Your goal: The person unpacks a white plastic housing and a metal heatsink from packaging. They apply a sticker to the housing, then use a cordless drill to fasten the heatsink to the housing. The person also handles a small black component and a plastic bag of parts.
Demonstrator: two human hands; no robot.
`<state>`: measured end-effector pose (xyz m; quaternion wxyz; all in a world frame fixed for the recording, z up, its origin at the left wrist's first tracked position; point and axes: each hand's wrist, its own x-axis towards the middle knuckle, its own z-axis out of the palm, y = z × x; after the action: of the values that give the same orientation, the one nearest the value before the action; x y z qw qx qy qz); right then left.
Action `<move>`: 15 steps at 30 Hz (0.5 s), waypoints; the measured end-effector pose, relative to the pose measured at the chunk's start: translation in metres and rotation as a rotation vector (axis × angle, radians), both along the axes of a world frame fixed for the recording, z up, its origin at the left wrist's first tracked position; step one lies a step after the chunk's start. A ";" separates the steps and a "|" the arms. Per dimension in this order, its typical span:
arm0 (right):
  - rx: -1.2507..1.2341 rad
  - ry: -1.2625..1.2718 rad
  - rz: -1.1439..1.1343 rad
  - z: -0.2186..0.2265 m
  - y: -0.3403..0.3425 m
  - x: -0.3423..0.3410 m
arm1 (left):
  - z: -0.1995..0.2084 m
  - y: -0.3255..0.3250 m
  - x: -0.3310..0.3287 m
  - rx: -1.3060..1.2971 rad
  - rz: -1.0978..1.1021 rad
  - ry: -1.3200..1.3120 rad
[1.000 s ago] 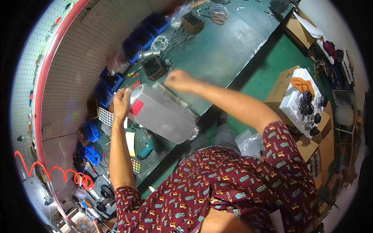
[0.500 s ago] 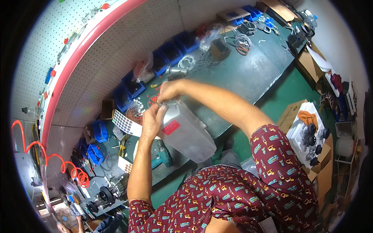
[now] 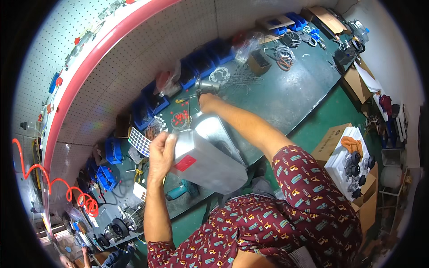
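Note:
A silver-grey metal housing (image 3: 212, 163) with a red label leans over the bench's front edge, against my body. My left hand (image 3: 161, 154) is closed on its upper left corner, thumb on top. Beside it a shiny metal surface (image 3: 214, 131) shows under my right forearm. My right hand (image 3: 208, 102) reaches past the housing to a metal cup (image 3: 208, 85) lying on the bench; its fingers are in shadow and mostly hidden. Small red parts (image 3: 180, 119) are scattered just beyond the housing, near a bundle of thin wires (image 3: 156, 127).
Blue bins (image 3: 196, 62) line the back of the green bench (image 3: 295, 85). A teal power drill (image 3: 182, 190) lies left of the housing, near a sheet of dark round stickers (image 3: 139, 142). Coiled cables (image 3: 284, 57) lie far right. A carton with white foam (image 3: 353, 161) stands at right.
My right hand has left the housing's upper edge and moved right and away to the metal cup. My left hand has shifted left and nearer, tilting the housing with it.

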<state>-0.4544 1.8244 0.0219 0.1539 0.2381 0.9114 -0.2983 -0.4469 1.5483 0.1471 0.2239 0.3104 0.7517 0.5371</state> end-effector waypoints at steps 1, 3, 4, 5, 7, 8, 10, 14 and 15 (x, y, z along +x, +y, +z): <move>-0.018 0.009 -0.034 -0.013 -0.003 -0.001 | 0.001 -0.015 -0.011 -0.020 0.039 0.056; -0.084 0.033 -0.104 -0.028 -0.013 -0.004 | -0.004 -0.048 -0.033 -0.020 0.136 0.053; -0.086 0.075 -0.100 -0.034 -0.018 -0.005 | -0.009 -0.064 -0.041 -0.002 0.192 -0.007; -0.085 0.117 -0.102 -0.041 -0.021 -0.004 | -0.005 -0.073 -0.044 -0.006 0.237 -0.043; -0.119 0.143 -0.083 -0.044 -0.035 -0.009 | -0.008 -0.100 -0.051 0.058 0.316 -0.123; -0.111 0.141 -0.076 -0.051 -0.034 -0.011 | -0.005 -0.105 -0.054 0.068 0.341 -0.128; -0.095 0.138 -0.074 -0.069 -0.030 -0.017 | -0.003 -0.105 -0.059 0.092 0.362 -0.198; -0.198 0.311 -0.172 -0.067 -0.002 0.004 | -0.009 -0.092 -0.059 0.191 0.358 -0.307; -0.230 0.408 -0.158 -0.057 0.001 0.022 | -0.011 -0.086 -0.055 0.215 0.360 -0.336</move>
<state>-0.4323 1.8255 -0.0355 -0.0312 0.2243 0.8623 -0.4530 -0.5017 1.4622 0.1365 0.2120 0.1004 0.6856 0.6891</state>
